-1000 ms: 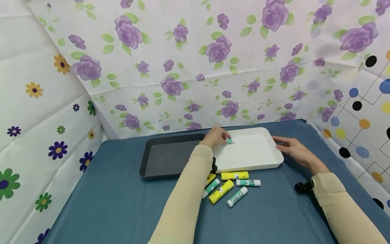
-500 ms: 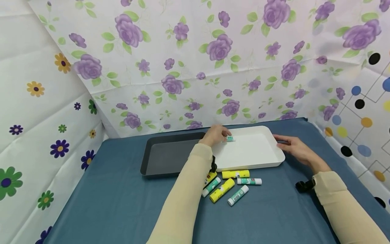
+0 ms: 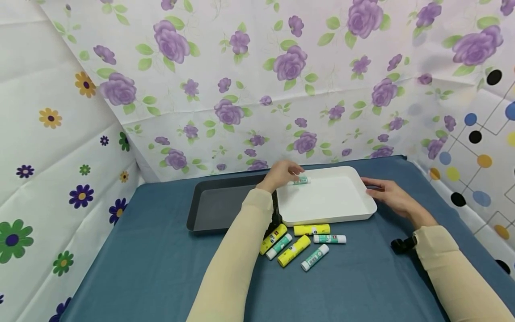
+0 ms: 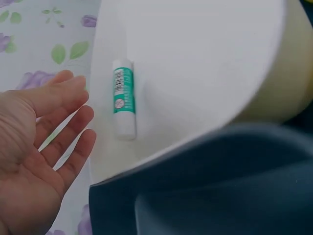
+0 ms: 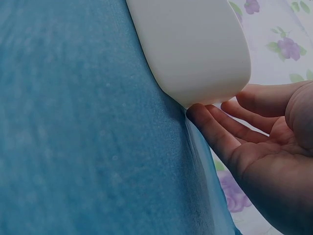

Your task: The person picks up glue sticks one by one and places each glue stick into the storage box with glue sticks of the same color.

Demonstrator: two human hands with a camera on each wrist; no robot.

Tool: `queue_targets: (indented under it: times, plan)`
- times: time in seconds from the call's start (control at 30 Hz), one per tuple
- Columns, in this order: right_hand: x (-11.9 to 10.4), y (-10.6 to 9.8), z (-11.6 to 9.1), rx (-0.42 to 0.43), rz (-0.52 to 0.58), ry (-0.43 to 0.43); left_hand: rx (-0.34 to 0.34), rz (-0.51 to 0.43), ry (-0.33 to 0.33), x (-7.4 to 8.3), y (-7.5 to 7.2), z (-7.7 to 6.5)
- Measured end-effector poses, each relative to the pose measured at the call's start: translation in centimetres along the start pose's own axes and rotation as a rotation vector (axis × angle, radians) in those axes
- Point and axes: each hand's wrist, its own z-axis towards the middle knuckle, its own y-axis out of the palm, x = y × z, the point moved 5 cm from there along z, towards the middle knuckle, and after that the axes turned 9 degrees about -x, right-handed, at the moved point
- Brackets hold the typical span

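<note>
"So, starting from the left, what do we have?"

"A dark grey tray [image 3: 217,203] on the blue-covered surface [image 3: 141,268]. Nothing shows in its visible part; the left sleeve [image 3: 237,255] hides the rest."

"And the left hand [image 3: 280,174]?"

"Over the far left corner of the next tray. Its fingers are loosely bent and hold nothing; the wrist view shows them apart from the green-and-white tube [image 4: 124,98]."

"Where is that tube exactly?"

"Inside the white tray [image 3: 334,197], on its side near the far wall. It looks like a glue stick: light, I'd judge, with a stiff, smooth plastic barrel that might roll or slip a little. Hardly fragile. I'd take it by the labelled middle, thumb against fingers, rather than by the cap."

"Is it alone in there?"

"It's the only thing I can see inside. Just in front, outside, lie three yellow tubes [image 3: 293,251] and three more green-and-white ones [image 3: 315,257]."

"Would the white tray slide?"

"Probably, as it looks thin and light; its end wall seems a good place to steady it."

"Which leaves the right hand [image 3: 392,197]."

"Fingers and thumb extended, touching that right end from outside, not wrapped round it."
</note>
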Motion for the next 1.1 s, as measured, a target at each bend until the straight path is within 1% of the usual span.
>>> queue_targets:
  times: [0.23, 0.43, 0.57, 0.77, 1.0, 1.1]
  plan:
    - [-0.1, 0.0, -0.1, -0.007, -0.013, -0.005, -0.015, -0.068, 0.075, 0.3, -1.2, -1.0]
    - [-0.2, 0.1, -0.2, -0.015, -0.004, -0.006, -0.064, -0.114, 0.137, 1.1, -1.9, -2.6]
    - [-0.2, 0.1, -0.1, -0.016, 0.018, -0.008, -0.093, -0.135, 0.168, 1.6, -2.2, -4.1]
    - [0.0, 0.1, 0.0, -0.014, 0.019, -0.003, -0.133, -0.114, 0.206, 2.0, -2.0, -6.4]
    - [0.1, 0.1, 0.0, -0.029, 0.041, -0.017, -0.161, -0.145, 0.197, 2.2, -1.8, -9.4]
    - [0.1, 0.1, 0.0, -0.029, 0.055, -0.021, -0.185, -0.155, 0.216, 2.1, -1.5, -10.7]
